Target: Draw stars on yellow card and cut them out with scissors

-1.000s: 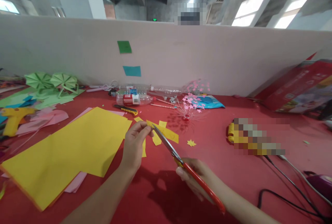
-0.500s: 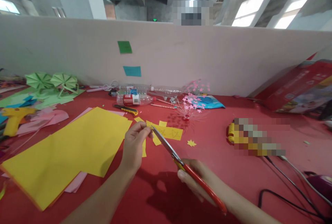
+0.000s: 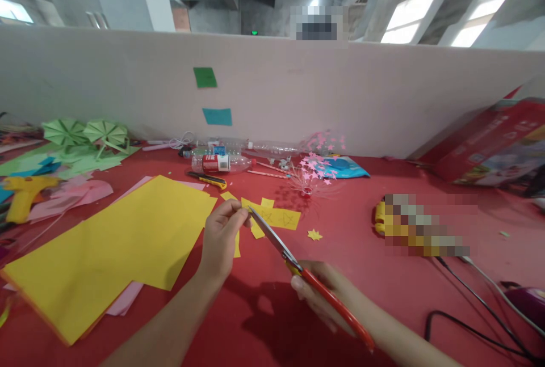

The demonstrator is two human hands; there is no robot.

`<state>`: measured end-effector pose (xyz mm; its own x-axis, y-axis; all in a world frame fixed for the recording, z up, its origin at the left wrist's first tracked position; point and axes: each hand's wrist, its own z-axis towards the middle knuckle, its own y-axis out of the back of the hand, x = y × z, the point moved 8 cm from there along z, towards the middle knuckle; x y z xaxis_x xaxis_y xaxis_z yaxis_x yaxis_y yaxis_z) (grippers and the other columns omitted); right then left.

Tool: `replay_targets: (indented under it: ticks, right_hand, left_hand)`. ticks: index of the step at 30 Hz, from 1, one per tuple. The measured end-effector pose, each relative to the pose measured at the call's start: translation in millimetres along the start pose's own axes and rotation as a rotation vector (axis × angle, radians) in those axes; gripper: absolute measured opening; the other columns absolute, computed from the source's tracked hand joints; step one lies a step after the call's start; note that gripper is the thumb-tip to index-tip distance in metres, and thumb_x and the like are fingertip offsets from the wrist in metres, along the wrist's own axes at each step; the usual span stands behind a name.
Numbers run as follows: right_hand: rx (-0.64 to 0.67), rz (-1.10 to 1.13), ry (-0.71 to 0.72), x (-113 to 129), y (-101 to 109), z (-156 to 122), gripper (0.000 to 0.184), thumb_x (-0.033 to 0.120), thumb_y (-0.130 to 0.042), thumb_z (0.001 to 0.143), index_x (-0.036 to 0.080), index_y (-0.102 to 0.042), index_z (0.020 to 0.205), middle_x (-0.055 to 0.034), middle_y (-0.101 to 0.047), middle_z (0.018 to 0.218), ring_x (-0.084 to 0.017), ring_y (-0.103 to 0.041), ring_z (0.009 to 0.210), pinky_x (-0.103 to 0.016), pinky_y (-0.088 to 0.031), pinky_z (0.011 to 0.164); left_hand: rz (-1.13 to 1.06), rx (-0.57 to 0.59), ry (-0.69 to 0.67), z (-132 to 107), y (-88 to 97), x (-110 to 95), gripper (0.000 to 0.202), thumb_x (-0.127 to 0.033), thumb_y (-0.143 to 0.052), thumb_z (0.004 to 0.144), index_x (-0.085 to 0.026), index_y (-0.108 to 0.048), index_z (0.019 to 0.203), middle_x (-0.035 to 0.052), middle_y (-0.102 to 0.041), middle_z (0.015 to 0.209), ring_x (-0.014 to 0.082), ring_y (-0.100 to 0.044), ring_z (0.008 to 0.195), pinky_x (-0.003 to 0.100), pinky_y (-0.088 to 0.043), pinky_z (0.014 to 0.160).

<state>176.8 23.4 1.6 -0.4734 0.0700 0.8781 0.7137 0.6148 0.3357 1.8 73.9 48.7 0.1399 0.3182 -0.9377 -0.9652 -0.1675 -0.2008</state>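
Note:
Between the thumb and fingers of my left hand (image 3: 222,236) is the left end of a yellow paper strip (image 3: 279,217) with star outlines drawn on it. My right hand (image 3: 326,293) grips a pair of scissors (image 3: 275,239) with red handles. The blades point up and left, their tips at the strip's end by my left fingertips; they look nearly closed. A small cut-out yellow star (image 3: 314,235) lies on the table, right of the blades. Yellow paper scraps (image 3: 257,230) lie beneath and around the strip.
Large yellow sheets (image 3: 140,236) cover the red table's left part. Behind are a utility knife (image 3: 207,179), plastic bottles (image 3: 217,163) and a pink star decoration (image 3: 313,168). A yellow glue gun (image 3: 25,194) lies far left, a yellow corded object (image 3: 380,219) right. A white partition (image 3: 272,83) stands behind.
Almost nothing differs. The free part of the yellow strip has shifted very slightly to the right; both hands and the scissors stay in nearly the same place.

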Motion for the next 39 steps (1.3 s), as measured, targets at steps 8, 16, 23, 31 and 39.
replay_targets:
  ticks: [8, 16, 23, 31, 39]
  right_hand:
    - [-0.018, 0.002, -0.02, -0.3, 2.5, 2.0, 0.055, 0.073, -0.05, 0.075, 0.021, -0.036, 0.061, 0.0101, -0.031, 0.04, -0.004, -0.033, 0.03, -0.017, -0.022, 0.032]
    - [-0.004, 0.05, -0.026, -3.3, 2.6, 3.2, 0.055, 0.072, -0.054, 0.073, 0.021, -0.036, 0.061, 0.0097, -0.033, 0.043, -0.004, -0.033, 0.03, -0.017, -0.022, 0.03]
    - [-0.013, 0.042, -0.03, -3.5, 1.9, 1.9, 0.054, 0.071, -0.052, 0.075, 0.021, -0.036, 0.063, 0.0104, -0.032, 0.041, -0.004, -0.032, 0.03, -0.016, -0.021, 0.03]
    - [-0.008, 0.039, -0.05, -7.1, 1.8, 3.6, 0.05, 0.065, -0.054, 0.077, 0.021, -0.035, 0.062, 0.0104, -0.032, 0.041, -0.004, -0.031, 0.03, -0.016, -0.023, 0.03]
    - [-0.001, 0.047, -0.062, -6.6, 1.4, 2.3, 0.05, 0.065, -0.055, 0.077, 0.021, -0.036, 0.062, 0.01, -0.034, 0.041, -0.004, -0.033, 0.03, -0.016, -0.023, 0.03]
  left_hand:
    - [0.019, -0.004, 0.004, 0.9, 1.6, 0.4, 0.019, -0.023, -0.056, 0.079, -0.019, -0.055, 0.061, -0.0023, -0.052, 0.058, 0.0132, -0.049, 0.061, 0.025, -0.039, 0.064]
    - [0.046, 0.001, 0.003, 1.5, 2.1, -0.2, 0.02, -0.023, -0.057, 0.079, -0.019, -0.054, 0.06, -0.0033, -0.051, 0.056, 0.0124, -0.047, 0.06, 0.025, -0.038, 0.063]
    - [0.044, 0.0, -0.006, 1.2, 2.0, -0.6, 0.02, -0.023, -0.056, 0.079, -0.019, -0.054, 0.06, -0.0028, -0.051, 0.057, 0.0129, -0.048, 0.06, 0.025, -0.038, 0.063]
    - [0.035, -0.011, -0.002, 1.5, 2.9, -0.3, 0.019, -0.023, -0.057, 0.078, -0.019, -0.055, 0.059, -0.0031, -0.051, 0.056, 0.0126, -0.048, 0.059, 0.025, -0.038, 0.063]
    - [0.012, 0.01, 0.002, 1.3, 1.6, 0.8, 0.02, -0.021, -0.056, 0.08, -0.019, -0.055, 0.06, -0.0034, -0.051, 0.057, 0.0119, -0.047, 0.06, 0.025, -0.037, 0.064]
